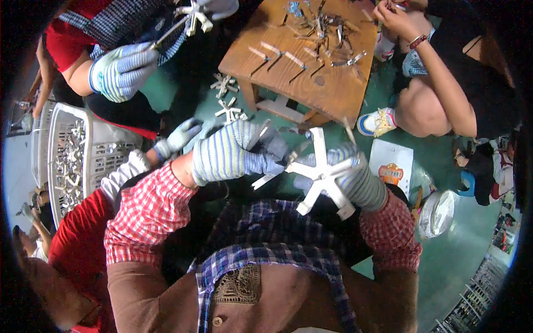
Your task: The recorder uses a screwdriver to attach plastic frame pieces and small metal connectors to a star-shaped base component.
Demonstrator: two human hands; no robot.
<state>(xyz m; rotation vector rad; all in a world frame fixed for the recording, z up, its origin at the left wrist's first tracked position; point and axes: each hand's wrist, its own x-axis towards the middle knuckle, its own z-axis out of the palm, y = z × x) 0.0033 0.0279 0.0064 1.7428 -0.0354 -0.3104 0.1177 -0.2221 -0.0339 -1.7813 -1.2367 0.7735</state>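
1. Held by the right hand (358, 180), in a striped work glove, is a white star-shaped bracket (322, 171); it is gripped at its right side, with some fingers hidden behind it, so how tightly they are closed cannot be told.
2. No single long axis is shown by the bracket: its arms are spread from a central hub, one pointed away from the wearer, two back toward the apron (261, 255), one to each side.
3. By its left-hand arm the gap between the hands is bridged; that arm's tip is brought just beside the fingertips of the left hand (236, 152), though whether they touch cannot be made out. The hub is placed nearer to the right hand.
4. In the left hand, also gloved, the fingers are curled to a narrow grip. A thin pale strip (263, 181) is seen projecting below them, toward the wearer; it appears to be pinched there, its hidden part being covered by the glove.
5. Beyond the grip, a low wooden table (233, 61) is strewn with slender metal strips (261, 53). Past the left hand, similar star brackets (229, 111) are laid on the floor, and more are heaped in a white plastic basket (100, 139) farther left.
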